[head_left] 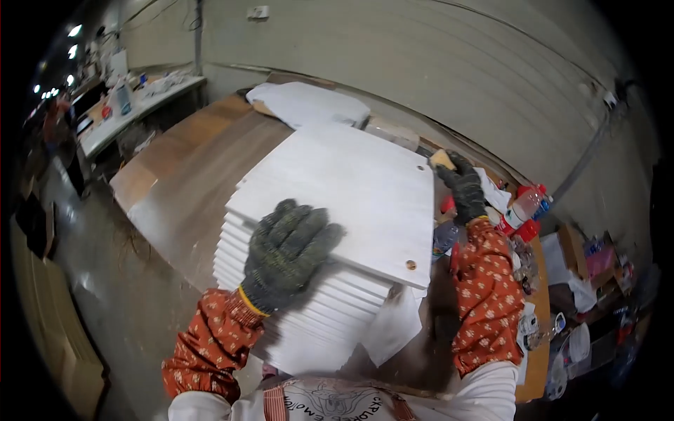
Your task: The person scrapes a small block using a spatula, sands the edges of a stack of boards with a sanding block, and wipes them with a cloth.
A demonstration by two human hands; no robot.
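A white panel (351, 189) lies on top of a stack of similar white panels (309, 316), turned slightly out of line with them. Two small round holes with brownish insides show near its right edge. My left hand (291, 245), in a dark grey-green knit glove, rests flat on the panel's near left part, fingers extended. Beyond the panel's far right corner, my right hand (465, 184), gloved the same way, grips a small tan sponge-like block (442, 159). Its fingertips are partly hidden. A loose white sheet (397, 326) hangs by the stack's near right side.
The stack stands on a brown work table (189, 182). White wrapping (309, 103) lies at its back by the wall. Bottles (523, 207) and clutter line the right side. A white side table (140, 109) holds more items at far left, where another person (63, 140) stands.
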